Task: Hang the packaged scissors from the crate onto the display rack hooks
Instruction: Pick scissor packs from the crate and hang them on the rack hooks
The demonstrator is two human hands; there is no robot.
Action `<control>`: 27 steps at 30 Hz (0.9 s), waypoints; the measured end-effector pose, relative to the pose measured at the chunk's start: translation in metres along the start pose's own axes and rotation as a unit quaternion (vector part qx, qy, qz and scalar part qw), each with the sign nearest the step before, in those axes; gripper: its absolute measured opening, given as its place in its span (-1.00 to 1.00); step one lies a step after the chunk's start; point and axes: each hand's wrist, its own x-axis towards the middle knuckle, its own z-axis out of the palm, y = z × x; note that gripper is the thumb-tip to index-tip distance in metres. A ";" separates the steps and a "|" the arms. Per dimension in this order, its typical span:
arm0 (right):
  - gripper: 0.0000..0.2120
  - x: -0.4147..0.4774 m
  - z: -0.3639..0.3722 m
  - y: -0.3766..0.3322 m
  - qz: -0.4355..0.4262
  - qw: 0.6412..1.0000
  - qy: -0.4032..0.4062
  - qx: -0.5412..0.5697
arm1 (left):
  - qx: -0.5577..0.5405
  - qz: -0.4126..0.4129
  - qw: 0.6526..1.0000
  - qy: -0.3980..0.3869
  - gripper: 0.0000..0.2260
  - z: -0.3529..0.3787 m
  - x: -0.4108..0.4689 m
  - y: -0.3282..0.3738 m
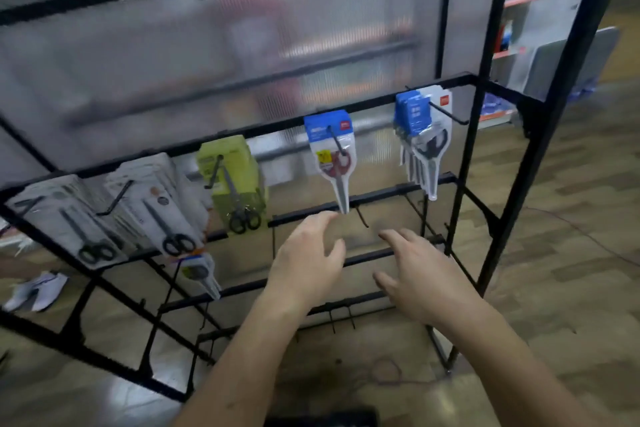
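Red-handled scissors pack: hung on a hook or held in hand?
Hung: the red-handled scissors pack hangs on a rack hook; left hand and right hand are open below it.

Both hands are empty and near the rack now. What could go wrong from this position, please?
1. The left hand is just under the tip of the red-handled scissors pack, which hangs freely; a bump might swing it or slide it off.
2. A bare hook sticks out between the left hand and the right hand; reaching past it could scratch a finger.
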 end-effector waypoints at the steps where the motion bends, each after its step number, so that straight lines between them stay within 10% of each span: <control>1: -0.40 -0.007 0.010 -0.015 0.002 1.000 -0.003 -0.009 | 0.033 -0.002 0.999 -0.001 -0.57 -0.009 -0.013 -0.021; 13: -0.36 -0.092 0.143 -0.192 0.028 0.987 -0.124 -0.095 | 0.158 -0.102 0.981 -0.056 -0.53 -0.093 -0.188 -0.243; 27: -0.33 -0.145 0.150 -0.226 0.006 0.985 -0.137 -0.106 | 0.154 -0.101 0.982 -0.045 -0.48 -0.100 -0.250 -0.245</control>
